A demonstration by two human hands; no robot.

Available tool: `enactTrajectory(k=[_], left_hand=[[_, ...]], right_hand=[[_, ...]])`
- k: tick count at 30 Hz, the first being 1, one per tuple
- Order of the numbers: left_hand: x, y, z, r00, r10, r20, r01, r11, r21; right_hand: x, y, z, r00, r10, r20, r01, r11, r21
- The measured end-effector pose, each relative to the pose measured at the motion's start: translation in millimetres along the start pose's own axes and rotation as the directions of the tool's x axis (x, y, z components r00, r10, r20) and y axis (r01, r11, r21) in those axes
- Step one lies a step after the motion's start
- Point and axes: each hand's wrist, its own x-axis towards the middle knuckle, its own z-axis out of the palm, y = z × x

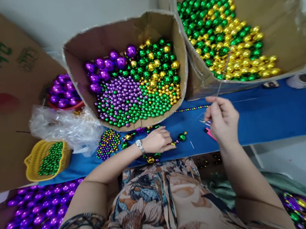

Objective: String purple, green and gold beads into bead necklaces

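Observation:
My left hand, with a watch at the wrist, is low over the blue cloth, its fingers closed at a strand of green, gold and purple beads. The strand's end shows right of the fingertips, and more of it passes behind the hand. My right hand is raised to the right, thumb and fingers pinching a thin long needle. The needle slants up in front of the right box. Beside that hand are small metal snips and a pink and black item, partly hidden by it.
A cardboard box of sorted beads stands ahead; another box of green and gold beads is at right. A yellow basket, clear plastic bag and loose small beads lie left on the blue cloth.

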Motion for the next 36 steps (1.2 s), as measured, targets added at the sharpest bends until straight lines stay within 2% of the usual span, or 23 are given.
enactTrajectory(k=[2, 3, 4, 6, 7, 9, 11, 13, 19, 23, 25, 28, 30, 31, 34, 36], left_hand=[[-4, -5, -13, 0.985, -0.123, -0.125, 0.120, 0.992, -0.031], [-6, -11, -20, 0.957, -0.210, -0.201, 0.206, 0.978, -0.039], [-9, -19, -26, 0.911, -0.303, -0.279, 0.302, 0.952, -0.047], [-15, -40, -36, 0.789, -0.468, -0.399, 0.485, 0.872, -0.065], [-17, -52, -39, 0.735, -0.529, -0.424, 0.556, 0.828, -0.070], [-22, -76, -42, 0.667, -0.618, -0.417, 0.655, 0.753, -0.067], [-23, -95, -43, 0.625, -0.667, -0.406, 0.709, 0.702, -0.061], [-19, -107, -44, 0.603, -0.678, -0.420, 0.729, 0.682, -0.055], [22, -124, -52, 0.625, -0.620, -0.474, 0.688, 0.725, -0.042], [47, -143, -57, 0.618, -0.626, -0.476, 0.672, 0.735, -0.093], [51, -152, -59, 0.601, -0.648, -0.468, 0.652, 0.736, -0.183], [45, -157, -63, 0.549, -0.686, -0.478, 0.624, 0.717, -0.311], [35, -152, -67, 0.545, -0.690, -0.476, 0.624, 0.713, -0.320], [29, -147, -68, 0.566, -0.686, -0.457, 0.629, 0.718, -0.298], [12, -130, -67, 0.678, -0.652, -0.338, 0.649, 0.748, -0.140], [3, -118, -64, 0.724, -0.634, -0.270, 0.660, 0.751, 0.006]], right_hand=[[-14, 5, 9, 0.996, 0.045, 0.081, -0.042, 0.998, -0.037], [-19, 8, 13, 0.991, 0.069, 0.115, -0.064, 0.997, -0.048], [-25, 12, 16, 0.985, 0.095, 0.146, -0.088, 0.995, -0.056], [-34, 19, 22, 0.969, 0.145, 0.201, -0.134, 0.989, -0.066], [-39, 22, 25, 0.961, 0.164, 0.223, -0.152, 0.986, -0.070], [-47, 27, 29, 0.948, 0.191, 0.254, -0.176, 0.981, -0.081], [-53, 30, 32, 0.937, 0.207, 0.280, -0.185, 0.977, -0.104], [-58, 32, 34, 0.931, 0.216, 0.293, -0.186, 0.974, -0.126], [-61, 32, 42, 0.922, 0.228, 0.312, -0.190, 0.971, -0.148], [-62, 28, 42, 0.929, 0.209, 0.304, -0.164, 0.972, -0.167], [-63, 29, 38, 0.935, 0.205, 0.290, -0.158, 0.971, -0.178], [-66, 32, 31, 0.938, 0.217, 0.269, -0.167, 0.966, -0.197], [-66, 34, 27, 0.939, 0.226, 0.260, -0.174, 0.963, -0.206], [-66, 35, 27, 0.940, 0.225, 0.256, -0.174, 0.963, -0.207], [-63, 33, 25, 0.953, 0.201, 0.227, -0.159, 0.969, -0.188], [-57, 29, 23, 0.968, 0.161, 0.191, -0.131, 0.978, -0.163]])
